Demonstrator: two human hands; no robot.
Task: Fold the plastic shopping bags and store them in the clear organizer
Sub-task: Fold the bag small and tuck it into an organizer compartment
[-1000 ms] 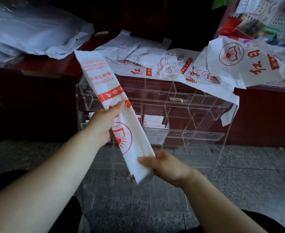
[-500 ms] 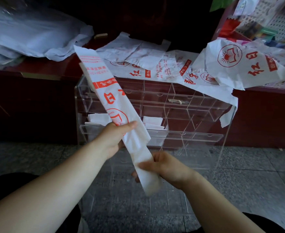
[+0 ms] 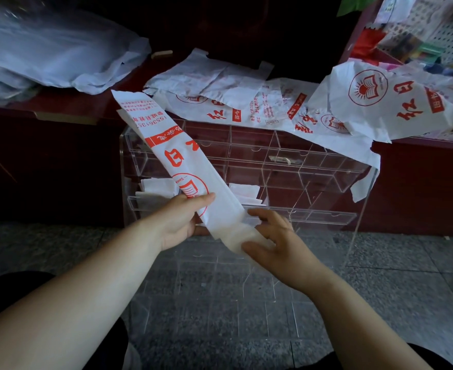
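Note:
A white plastic bag with red print, folded into a long narrow strip [image 3: 176, 156], slants from upper left down to the middle. My left hand [image 3: 178, 221] grips it near the red round logo, thumb on top. My right hand [image 3: 272, 245] holds the strip's lower end, which is turned up into a small fold under my thumb and fingers. Behind stands the clear organizer [image 3: 294, 166], a see-through rack of small compartments. Folded white bags [image 3: 157, 186] lie in its lower left compartments, and another folded bag [image 3: 244, 192] sits near the middle.
Several unfolded printed bags [image 3: 260, 108] lie across the organizer's top and the dark red counter [image 3: 420, 182]. A large one [image 3: 385, 100] hangs at the right. Clear plastic sheeting [image 3: 49, 52] is heaped at the upper left. Grey stone floor [image 3: 393, 276] lies below.
My left hand slid down the strip towards the right hand. The right hand turned the strip's lower end up into a fold.

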